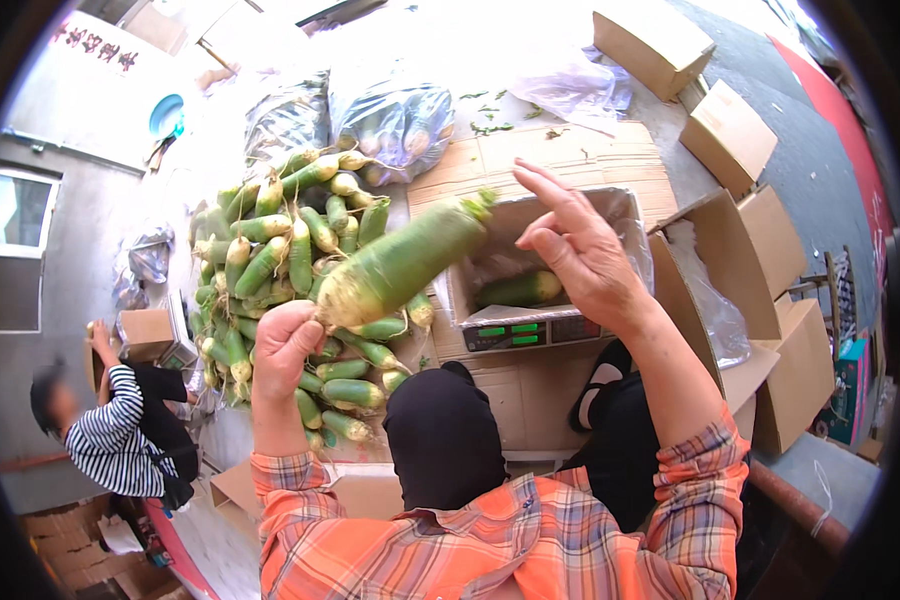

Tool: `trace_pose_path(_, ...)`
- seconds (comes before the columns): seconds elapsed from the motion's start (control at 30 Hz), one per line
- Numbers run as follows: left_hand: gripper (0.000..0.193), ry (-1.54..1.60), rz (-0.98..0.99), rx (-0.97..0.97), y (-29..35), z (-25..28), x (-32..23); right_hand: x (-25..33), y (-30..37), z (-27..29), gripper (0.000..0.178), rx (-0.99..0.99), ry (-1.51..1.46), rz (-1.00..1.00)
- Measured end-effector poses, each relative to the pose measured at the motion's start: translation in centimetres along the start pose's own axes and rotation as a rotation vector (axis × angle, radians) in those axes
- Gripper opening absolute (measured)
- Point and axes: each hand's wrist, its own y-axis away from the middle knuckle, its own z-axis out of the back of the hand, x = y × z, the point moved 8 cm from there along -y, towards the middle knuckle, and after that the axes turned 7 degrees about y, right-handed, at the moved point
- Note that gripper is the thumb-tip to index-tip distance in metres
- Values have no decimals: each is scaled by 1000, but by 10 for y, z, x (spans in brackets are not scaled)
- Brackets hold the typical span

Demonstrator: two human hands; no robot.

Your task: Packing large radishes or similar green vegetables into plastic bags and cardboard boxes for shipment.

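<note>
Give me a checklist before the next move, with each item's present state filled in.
1. Left hand gripping the pale tip of the big green radish: ok.
2. Right hand open and empty: ok.
3. Space visible in the plastic-lined cardboard box, beside the smaller-looking green radish inside: ok.
4. Dark-fronted electronic scale lit, green panels showing: ok.
5. Held radish down inside the box: not ok, held up.
6. Held radish steady: cannot tell, slightly blurred.

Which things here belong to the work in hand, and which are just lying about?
Seemingly part of the work:
green radish, its root end pinched by the left hand
heaped radishes
lined box
digital scale

Seemingly just lying about:
leaf scraps
loose plastic bag
blue round object
</note>
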Motion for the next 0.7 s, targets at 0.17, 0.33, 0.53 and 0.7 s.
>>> trace_pose_path(0.17, 26, 187, 9, 148, 0, -44, -8, -22, 8, 5, 20, 178, 57, -114)
trace_pose_path(0.33, 25, 179, 26, 120, 0, -54, -6, -14, 10, 15, 21, 151, 302, 22)
trace_pose_path(0.53, 21, -168, -64, 214, -5, -68, -21, -20, 11, 10, 26, 7, 418, 24)
trace_pose_path(0.7, 21, -184, 33, 176, -9, -67, -17, -80, -11, 74, 46, -259, 622, -250)
